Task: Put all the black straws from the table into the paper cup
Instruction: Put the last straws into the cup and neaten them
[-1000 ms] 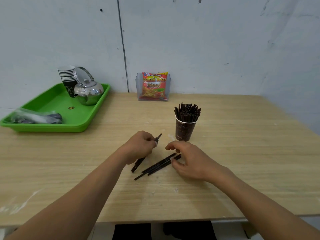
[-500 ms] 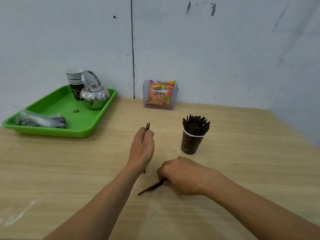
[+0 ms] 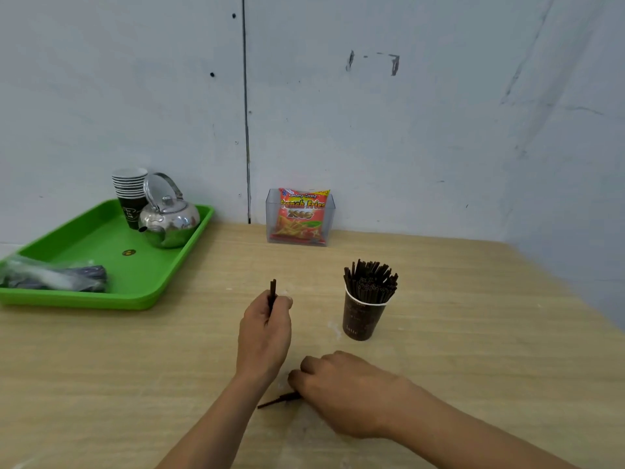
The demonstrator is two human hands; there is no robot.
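Black straws (image 3: 371,281) stand packed in the paper cup (image 3: 362,318), which sits upright on the wooden bench (image 3: 473,333) right of the frame's centre. The left hand (image 3: 264,333), near the middle of the frame and left of the cup, is clenched around a few held straws (image 3: 272,290) whose ends stick up above its fingers. The right hand (image 3: 348,390), lower centre, is pressed knuckles-up on the bench, its fingers closed over the remaining straws (image 3: 279,400); their ends poke out to the left from under it, lying on the bench. At left a green tray (image 3: 101,238) carries a stack of cups (image 3: 130,194), a steel kettle (image 3: 169,221) and a plastic bag (image 3: 50,275). A snack packet (image 3: 301,214) stands in a clear holder against the wall.
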